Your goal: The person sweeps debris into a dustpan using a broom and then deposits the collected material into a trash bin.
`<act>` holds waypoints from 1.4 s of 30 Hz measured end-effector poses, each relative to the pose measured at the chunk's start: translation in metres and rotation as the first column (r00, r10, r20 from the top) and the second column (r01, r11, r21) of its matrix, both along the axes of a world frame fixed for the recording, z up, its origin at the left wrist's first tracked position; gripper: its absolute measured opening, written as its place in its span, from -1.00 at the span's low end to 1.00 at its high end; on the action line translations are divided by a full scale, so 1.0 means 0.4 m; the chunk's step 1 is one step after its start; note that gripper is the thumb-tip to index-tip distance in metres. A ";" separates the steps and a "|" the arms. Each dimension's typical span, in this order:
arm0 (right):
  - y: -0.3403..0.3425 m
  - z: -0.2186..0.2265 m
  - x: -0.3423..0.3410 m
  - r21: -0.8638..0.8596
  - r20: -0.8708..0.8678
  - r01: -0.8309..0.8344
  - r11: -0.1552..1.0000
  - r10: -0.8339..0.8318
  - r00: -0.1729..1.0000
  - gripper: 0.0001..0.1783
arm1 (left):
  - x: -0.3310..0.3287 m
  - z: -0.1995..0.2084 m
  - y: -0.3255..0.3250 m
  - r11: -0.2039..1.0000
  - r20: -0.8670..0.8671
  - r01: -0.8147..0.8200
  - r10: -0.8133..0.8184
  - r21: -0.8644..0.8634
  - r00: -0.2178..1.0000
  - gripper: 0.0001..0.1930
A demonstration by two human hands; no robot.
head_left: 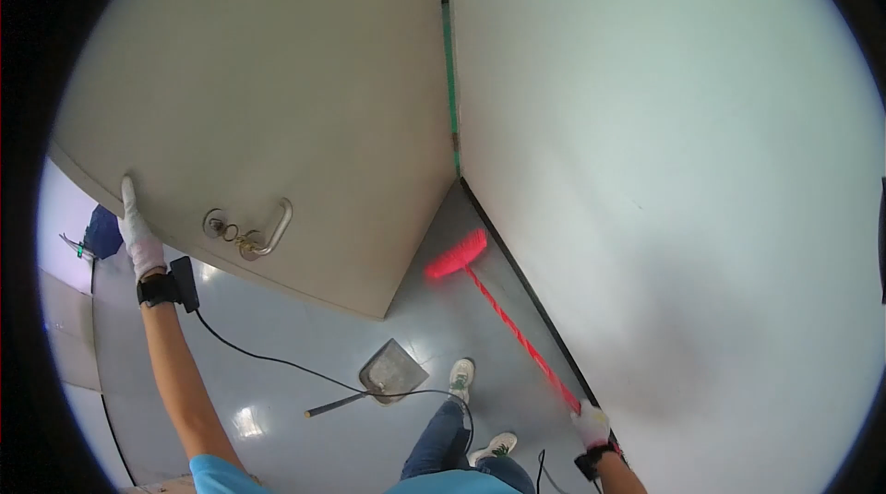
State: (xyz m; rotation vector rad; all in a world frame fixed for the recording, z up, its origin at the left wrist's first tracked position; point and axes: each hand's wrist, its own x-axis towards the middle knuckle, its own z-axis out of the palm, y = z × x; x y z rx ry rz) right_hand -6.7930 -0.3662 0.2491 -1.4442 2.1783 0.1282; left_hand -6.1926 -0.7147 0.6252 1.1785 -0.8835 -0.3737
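Slanting forward-left from the right fingers (585,415), which clamp its near end, the broom (513,329) lies far from the left fingers (128,190), touching the door (277,116), grip unclear.

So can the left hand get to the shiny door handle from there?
Probably yes. The left hand is at the edge of the door, and the handle sits on the face turned this way, with nothing seen in front of it. It would have to leave the edge first.

head-worn view (fisheye), looking down
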 end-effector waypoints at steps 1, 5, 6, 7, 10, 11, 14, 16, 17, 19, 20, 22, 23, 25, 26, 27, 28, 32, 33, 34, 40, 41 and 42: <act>-0.070 -0.016 0.020 -0.039 -0.002 0.003 0.999 -0.003 1.000 -0.71 | 0.050 0.000 -0.009 1.000 0.005 -0.004 0.004 0.000 1.000 -0.44; -0.351 -0.119 0.076 -0.059 0.049 0.034 0.998 -0.032 0.998 -0.68 | 0.254 -0.036 -0.099 0.978 -0.128 0.210 -0.210 -0.011 0.969 -0.42; -0.407 -0.134 0.097 -0.067 0.051 0.049 0.997 -0.046 0.998 -0.68 | 0.259 -0.041 -0.100 0.988 -0.135 0.157 -0.155 0.006 0.979 -0.41; -0.461 -0.138 0.112 -0.081 0.046 0.070 0.994 -0.066 0.997 -0.68 | 0.262 -0.049 -0.106 0.994 -0.147 0.109 -0.106 0.017 0.983 -0.40; -0.594 -0.168 0.146 -0.005 0.001 -0.016 1.000 0.016 1.000 -0.67 | 0.347 -0.080 -0.118 0.991 -0.207 0.135 -0.131 0.003 0.969 -0.38; -0.624 -0.192 0.147 0.011 -0.014 -0.040 0.999 0.040 0.999 -0.67 | 0.352 -0.084 -0.119 0.991 -0.207 0.133 -0.128 0.014 0.970 -0.38; -0.625 -0.255 0.125 0.028 -0.018 -0.060 0.998 0.061 0.998 -0.68 | 0.397 -0.094 -0.124 0.995 -0.183 0.095 -0.096 -0.012 0.978 -0.37; -0.556 -0.300 0.098 0.023 0.030 -0.081 0.996 0.081 0.996 -0.65 | 0.417 -0.117 -0.128 0.998 -0.163 0.053 -0.057 -0.030 0.985 -0.37; -0.511 -0.321 0.071 0.024 0.026 -0.049 0.999 0.048 0.998 -0.63 | 0.416 -0.116 -0.157 0.997 -0.150 0.020 -0.031 -0.076 0.988 -0.38; -0.315 -0.313 0.038 0.050 0.110 0.017 0.999 -0.022 0.994 -0.64 | 0.405 -0.127 -0.149 0.999 -0.125 0.012 -0.017 -0.041 0.992 -0.41; -0.236 -0.243 0.066 0.147 0.134 0.038 0.988 -0.058 0.989 -0.65 | 0.461 -0.133 -0.134 0.997 -0.142 0.071 -0.069 0.013 0.987 -0.42; -0.023 -0.161 0.082 0.176 0.084 0.126 0.976 -0.143 0.986 -0.64 | 0.506 -0.132 -0.144 0.991 -0.109 0.129 -0.123 0.045 0.986 -0.44; 0.098 -0.147 0.073 0.283 0.064 0.159 0.946 -0.184 0.981 -0.63 | 0.504 -0.130 -0.148 0.990 -0.114 0.133 -0.127 0.046 0.985 -0.44; 0.261 -0.027 0.102 0.421 -0.027 0.287 0.860 -0.304 0.952 -0.62 | 0.370 -0.120 -0.142 0.996 -0.101 -0.081 0.078 -0.035 0.992 -0.45; 0.313 0.020 0.112 0.475 -0.084 0.340 0.812 -0.342 0.936 -0.62 | 0.359 -0.117 -0.148 0.997 -0.101 -0.069 0.066 -0.029 0.993 -0.45; 0.355 0.070 0.115 0.509 -0.117 0.371 0.776 -0.365 0.924 -0.62 | 0.351 -0.118 -0.150 0.997 -0.118 -0.068 0.064 -0.031 0.991 -0.46; 0.381 0.113 0.122 0.535 -0.144 0.399 0.745 -0.385 0.912 -0.62 | 0.344 -0.118 -0.156 0.998 -0.132 -0.063 0.059 -0.029 0.990 -0.46; 0.412 0.233 0.131 0.548 -0.198 0.413 0.727 -0.367 0.909 -0.61 | 0.465 -0.139 -0.145 0.996 0.283 -0.089 0.083 0.008 0.955 -0.51; 0.394 0.242 0.127 0.520 -0.191 0.382 0.764 -0.332 0.924 -0.61 | 0.490 -0.144 -0.136 0.992 0.403 -0.120 0.098 0.030 0.910 -0.52; 0.367 0.252 0.128 0.479 -0.183 0.346 0.807 -0.294 0.938 -0.61 | 0.498 -0.152 -0.140 0.988 0.513 -0.146 0.101 0.047 0.853 -0.53; 0.168 0.078 0.061 0.218 -0.027 0.243 0.945 -0.243 0.970 -0.68 | 0.292 -0.099 -0.096 0.986 0.090 0.010 -0.025 0.164 0.996 -0.52; 0.164 0.068 0.054 0.223 -0.012 0.249 0.942 -0.253 0.967 -0.68 | 0.279 -0.087 -0.085 0.988 0.108 0.001 -0.017 0.154 0.994 -0.51; 0.180 0.059 0.045 0.227 0.002 0.257 0.939 -0.264 0.965 -0.68 | 0.260 -0.082 -0.077 0.990 0.133 -0.001 -0.019 0.143 0.991 -0.50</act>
